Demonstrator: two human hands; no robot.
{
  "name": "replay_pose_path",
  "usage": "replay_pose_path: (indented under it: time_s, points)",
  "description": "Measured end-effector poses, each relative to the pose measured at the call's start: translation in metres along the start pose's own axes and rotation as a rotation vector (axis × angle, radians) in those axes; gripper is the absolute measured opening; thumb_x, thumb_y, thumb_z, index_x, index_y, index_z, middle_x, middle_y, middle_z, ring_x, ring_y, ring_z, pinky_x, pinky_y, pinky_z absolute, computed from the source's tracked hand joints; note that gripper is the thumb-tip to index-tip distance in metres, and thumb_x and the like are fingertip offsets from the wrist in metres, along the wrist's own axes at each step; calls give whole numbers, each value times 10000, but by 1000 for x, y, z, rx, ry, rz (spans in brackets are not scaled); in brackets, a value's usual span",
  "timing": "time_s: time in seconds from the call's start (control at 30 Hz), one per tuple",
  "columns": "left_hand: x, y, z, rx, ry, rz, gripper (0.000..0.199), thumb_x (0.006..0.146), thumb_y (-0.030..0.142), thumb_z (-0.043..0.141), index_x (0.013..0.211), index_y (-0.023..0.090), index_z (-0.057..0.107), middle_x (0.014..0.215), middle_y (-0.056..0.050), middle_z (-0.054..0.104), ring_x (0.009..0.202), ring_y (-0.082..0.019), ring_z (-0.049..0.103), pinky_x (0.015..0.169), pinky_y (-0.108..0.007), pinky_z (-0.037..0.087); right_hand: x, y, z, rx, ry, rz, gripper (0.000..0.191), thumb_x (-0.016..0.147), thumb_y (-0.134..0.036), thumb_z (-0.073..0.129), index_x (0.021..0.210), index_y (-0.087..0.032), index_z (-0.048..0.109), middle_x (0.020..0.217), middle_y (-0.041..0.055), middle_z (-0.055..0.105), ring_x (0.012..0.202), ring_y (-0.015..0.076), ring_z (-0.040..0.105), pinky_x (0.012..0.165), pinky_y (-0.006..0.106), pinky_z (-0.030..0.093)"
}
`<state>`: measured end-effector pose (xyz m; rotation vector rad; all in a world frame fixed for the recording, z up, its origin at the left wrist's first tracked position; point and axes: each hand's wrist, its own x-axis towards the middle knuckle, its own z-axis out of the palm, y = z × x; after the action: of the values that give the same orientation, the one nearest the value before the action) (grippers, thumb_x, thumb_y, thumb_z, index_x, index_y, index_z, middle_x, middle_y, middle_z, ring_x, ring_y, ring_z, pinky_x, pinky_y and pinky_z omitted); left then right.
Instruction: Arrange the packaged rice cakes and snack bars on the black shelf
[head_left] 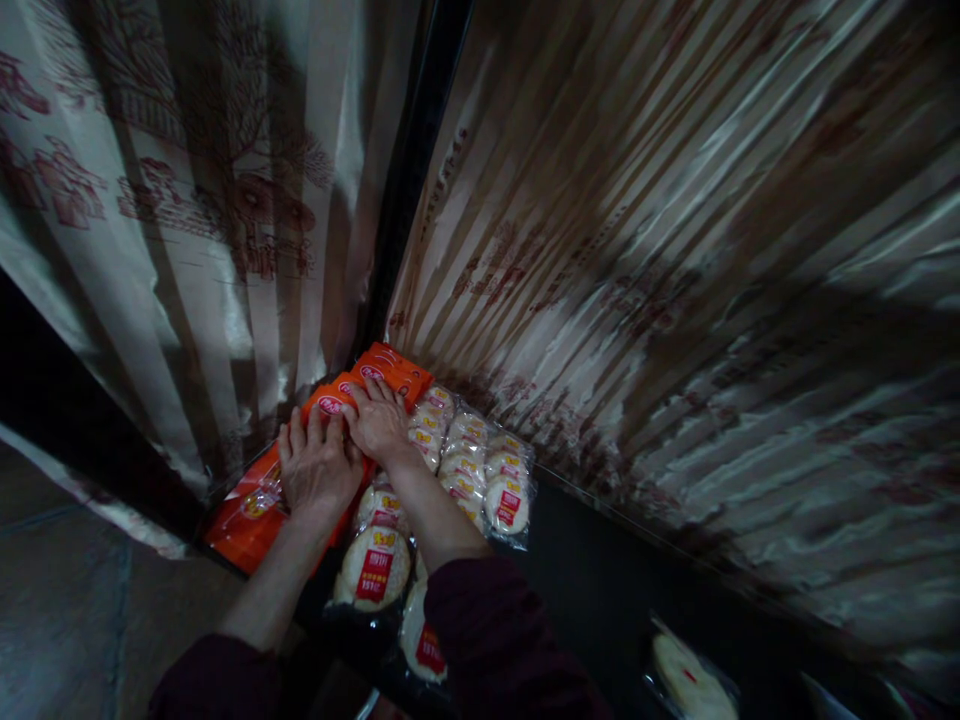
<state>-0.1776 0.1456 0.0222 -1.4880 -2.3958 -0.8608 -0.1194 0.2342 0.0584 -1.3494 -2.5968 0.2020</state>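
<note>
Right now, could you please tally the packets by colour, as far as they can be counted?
Orange packets: at least 4, overlapping, partly hidden by the left hand and right hand
Clear packets beside them: at least 9, overlapping
Lone clear packet, lower right: 1
Total: at least 14, leaving out the dim shiny edges in the lower right corner

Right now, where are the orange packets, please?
In the head view, the orange packets lie left of centre, beneath the left hand and right hand, alongside the wrapped white crackers.
</note>
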Motion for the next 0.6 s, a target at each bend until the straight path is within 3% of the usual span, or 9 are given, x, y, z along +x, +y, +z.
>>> replay_pose_path:
  time_s: [0.33, 0.6]
  points:
    - [1, 0, 0, -31, -23, -10, 471, 793, 322, 472, 1200, 116, 588, 1361, -176, 497, 1337, -378, 316, 1072, -545, 243, -11, 0, -8, 15, 64, -35, 426, 936, -357, 387, 1321, -211, 492, 1477, 73, 376, 1389, 226, 252, 1134, 432, 191]
    - [3, -4, -1, -103, -21, -3, 475, 802, 325, 465, 1202, 104, 595, 1371, -175, 491, 1366, -378, 268, 1087, -558, 227, -32, 5, -13, 9, 85, 53, 437, 911, -258, 403, 1321, -133, 491, 1457, 113, 400, 1399, 244, 239, 1129, 408, 210]
